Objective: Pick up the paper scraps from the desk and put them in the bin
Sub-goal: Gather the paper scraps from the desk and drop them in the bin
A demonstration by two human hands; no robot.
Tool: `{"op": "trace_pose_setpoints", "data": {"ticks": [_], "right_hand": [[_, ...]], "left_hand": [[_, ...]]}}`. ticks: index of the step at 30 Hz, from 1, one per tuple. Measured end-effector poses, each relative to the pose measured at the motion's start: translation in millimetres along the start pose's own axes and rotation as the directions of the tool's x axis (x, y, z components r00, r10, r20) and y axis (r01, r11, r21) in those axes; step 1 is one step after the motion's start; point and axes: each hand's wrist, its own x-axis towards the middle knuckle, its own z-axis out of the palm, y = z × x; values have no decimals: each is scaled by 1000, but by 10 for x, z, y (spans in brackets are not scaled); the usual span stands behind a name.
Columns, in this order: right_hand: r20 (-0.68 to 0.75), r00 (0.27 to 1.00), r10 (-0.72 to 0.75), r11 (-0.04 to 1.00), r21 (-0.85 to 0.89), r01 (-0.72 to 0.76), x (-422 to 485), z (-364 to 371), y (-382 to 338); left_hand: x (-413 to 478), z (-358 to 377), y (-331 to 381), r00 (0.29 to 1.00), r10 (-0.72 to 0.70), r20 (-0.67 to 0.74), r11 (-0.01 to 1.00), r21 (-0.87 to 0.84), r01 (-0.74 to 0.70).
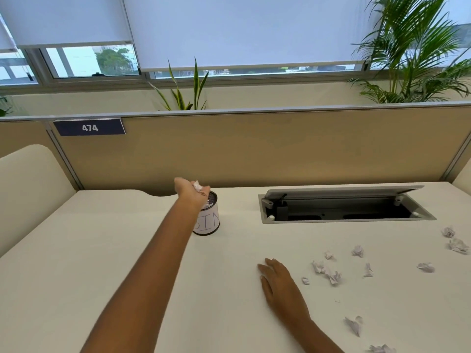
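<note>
My left hand [192, 192] is stretched out over the small round bin [209, 220], a mesh can wrapped in white paper marked "BIN". Its fingers hold a crumpled white paper scrap [197, 186] just above the bin's rim. My right hand [276, 278] lies flat on the white desk [102, 250], fingers straight, holding nothing. Several crumpled paper scraps [328, 272] lie scattered on the desk to the right of that hand, with more scraps at the far right [457, 245] and near the front edge [354, 326].
An open cable hatch [344, 207] with a raised lid is sunk into the desk at the back right. A beige partition [254, 149] with a "474" label closes off the back. Plants stand behind it.
</note>
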Motion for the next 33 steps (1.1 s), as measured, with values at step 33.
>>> {"op": "trace_pose_setpoints", "data": {"ticks": [33], "right_hand": [[-194, 921, 339, 935, -42, -353, 3, -1260, 1056]], "left_hand": [[-1005, -595, -2292, 936, -239, 258, -95, 953, -287]]}}
